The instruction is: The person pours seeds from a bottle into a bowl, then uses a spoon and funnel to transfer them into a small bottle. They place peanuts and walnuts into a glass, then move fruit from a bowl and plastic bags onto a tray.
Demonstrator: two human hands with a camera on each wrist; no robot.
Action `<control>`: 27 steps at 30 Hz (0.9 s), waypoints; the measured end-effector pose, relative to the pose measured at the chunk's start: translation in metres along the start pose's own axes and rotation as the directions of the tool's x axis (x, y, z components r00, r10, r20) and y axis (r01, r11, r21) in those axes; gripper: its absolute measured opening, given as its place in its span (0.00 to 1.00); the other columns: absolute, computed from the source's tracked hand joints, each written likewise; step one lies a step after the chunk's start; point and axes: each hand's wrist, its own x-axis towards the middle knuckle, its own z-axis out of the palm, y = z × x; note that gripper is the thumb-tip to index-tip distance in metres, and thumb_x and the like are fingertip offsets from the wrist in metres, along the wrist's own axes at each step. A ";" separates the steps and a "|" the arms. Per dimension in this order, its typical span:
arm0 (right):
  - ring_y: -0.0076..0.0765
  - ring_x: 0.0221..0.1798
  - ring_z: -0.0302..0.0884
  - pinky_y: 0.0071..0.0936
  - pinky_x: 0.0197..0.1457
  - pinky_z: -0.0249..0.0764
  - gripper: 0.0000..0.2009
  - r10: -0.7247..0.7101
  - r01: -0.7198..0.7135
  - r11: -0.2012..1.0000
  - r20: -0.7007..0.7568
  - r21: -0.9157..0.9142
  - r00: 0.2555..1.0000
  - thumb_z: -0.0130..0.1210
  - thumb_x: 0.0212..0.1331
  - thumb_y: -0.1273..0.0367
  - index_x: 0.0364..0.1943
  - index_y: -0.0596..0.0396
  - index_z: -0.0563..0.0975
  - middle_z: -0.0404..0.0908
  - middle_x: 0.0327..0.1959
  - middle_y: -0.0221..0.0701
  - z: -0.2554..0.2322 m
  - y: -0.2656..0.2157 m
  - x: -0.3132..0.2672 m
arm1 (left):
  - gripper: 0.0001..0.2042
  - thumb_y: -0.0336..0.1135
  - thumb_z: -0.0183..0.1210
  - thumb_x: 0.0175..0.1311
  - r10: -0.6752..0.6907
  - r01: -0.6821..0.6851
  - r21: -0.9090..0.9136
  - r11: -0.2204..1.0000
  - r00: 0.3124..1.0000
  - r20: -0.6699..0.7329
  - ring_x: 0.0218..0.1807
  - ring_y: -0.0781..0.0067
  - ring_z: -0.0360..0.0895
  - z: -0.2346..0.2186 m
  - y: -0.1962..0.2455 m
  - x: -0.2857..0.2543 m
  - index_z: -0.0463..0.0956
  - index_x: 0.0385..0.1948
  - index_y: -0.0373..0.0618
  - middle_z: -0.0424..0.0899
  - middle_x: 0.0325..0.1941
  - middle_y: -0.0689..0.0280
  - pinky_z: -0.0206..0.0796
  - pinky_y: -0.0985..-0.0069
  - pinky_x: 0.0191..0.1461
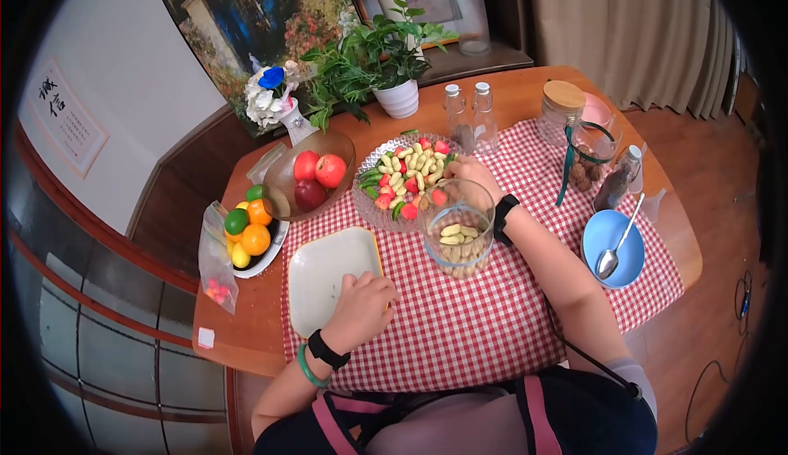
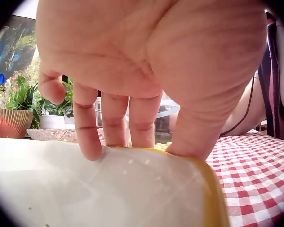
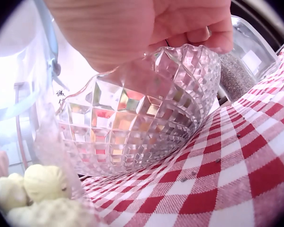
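In the head view my left hand point(image 1: 361, 311) is at the right edge of a pale tray point(image 1: 316, 311). The left wrist view has the fingers of my left hand point(image 2: 128, 113) hanging down, nearly straight, touching the yellow-rimmed edge of the tray point(image 2: 109, 184). My right hand point(image 1: 476, 177) grips the right rim of a cut-glass bowl point(image 1: 368, 207) of peanuts, red pieces and green pieces. In the right wrist view curled fingers of my right hand point(image 3: 180, 28) lie over the rim of the glass bowl point(image 3: 132, 118); the thumb is hidden. A clear jar point(image 1: 460, 254) with peanuts stands below my right forearm.
A brown bowl point(image 1: 279, 200) of red fruit and a plate point(image 1: 275, 262) of citrus are at left. Two bottles point(image 1: 484, 122) stand behind the glass bowl. At right are a lidded jar point(image 1: 562, 110), a walnut jar point(image 1: 584, 167) and a blue bowl point(image 1: 599, 237) with a spoon point(image 1: 609, 262).
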 end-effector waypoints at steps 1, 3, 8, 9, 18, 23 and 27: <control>0.50 0.40 0.75 0.40 0.46 0.72 0.11 -0.012 0.012 1.000 -0.005 -0.005 1.000 0.59 0.43 0.69 0.31 0.59 0.79 0.76 0.33 0.42 0.001 0.002 0.001 | 0.09 0.33 0.63 0.48 0.003 -0.003 -0.007 1.000 1.000 -0.007 0.46 0.72 0.69 0.000 0.000 0.000 0.80 0.32 0.50 0.78 0.41 0.73 0.50 0.69 0.49; 0.50 0.39 0.75 0.40 0.45 0.72 0.10 -0.042 0.042 0.999 -0.020 -0.019 0.999 0.59 0.42 0.68 0.30 0.57 0.79 0.76 0.31 0.42 0.004 0.004 0.002 | 0.09 0.33 0.63 0.47 0.008 -0.009 -0.018 1.000 1.000 -0.023 0.45 0.72 0.69 -0.001 -0.001 0.000 0.79 0.32 0.50 0.78 0.41 0.73 0.50 0.69 0.48; 0.50 0.38 0.75 0.40 0.44 0.72 0.10 -0.094 0.092 0.993 -0.027 -0.074 0.995 0.60 0.42 0.69 0.30 0.58 0.79 0.76 0.30 0.42 0.009 0.010 0.001 | 0.09 0.32 0.63 0.47 0.017 -0.019 -0.038 0.999 0.999 -0.032 0.44 0.72 0.69 -0.002 -0.002 -0.001 0.79 0.33 0.50 0.78 0.41 0.74 0.50 0.69 0.48; 0.50 0.39 0.75 0.40 0.44 0.72 0.10 -0.072 0.070 0.996 -0.042 -0.056 0.997 0.60 0.42 0.69 0.30 0.58 0.79 0.76 0.30 0.42 0.010 0.010 0.001 | 0.09 0.33 0.63 0.47 0.018 -0.020 -0.042 0.999 0.999 -0.032 0.44 0.72 0.69 -0.002 -0.003 -0.001 0.79 0.33 0.50 0.78 0.41 0.74 0.50 0.69 0.48; 0.40 0.34 0.78 0.32 0.40 0.74 0.14 0.162 -0.133 0.933 -0.062 0.336 0.985 0.60 0.52 0.66 0.39 0.62 0.79 0.80 0.30 0.39 -0.003 0.007 0.005 | 0.09 0.33 0.63 0.48 0.019 -0.020 -0.034 0.999 0.999 -0.041 0.44 0.72 0.69 -0.001 -0.003 -0.001 0.79 0.33 0.50 0.78 0.42 0.74 0.50 0.70 0.48; 0.21 0.38 0.75 0.22 0.46 0.72 0.13 0.209 -0.231 0.642 0.123 0.731 0.970 0.57 0.60 0.67 0.43 0.63 0.79 0.81 0.34 0.28 -0.065 -0.023 0.015 | 0.09 0.34 0.63 0.48 0.019 -0.020 -0.027 0.999 0.999 -0.043 0.44 0.72 0.69 -0.002 -0.004 -0.003 0.79 0.33 0.50 0.78 0.42 0.74 0.49 0.69 0.48; 0.19 0.40 0.75 0.19 0.47 0.71 0.10 -0.030 -0.142 0.515 0.183 0.845 0.983 0.57 0.59 0.69 0.42 0.60 0.80 0.81 0.37 0.27 -0.103 -0.048 0.010 | 0.09 0.34 0.63 0.48 0.007 -0.008 -0.017 1.000 1.000 -0.029 0.44 0.72 0.69 -0.004 -0.004 -0.004 0.79 0.33 0.51 0.78 0.43 0.75 0.49 0.69 0.48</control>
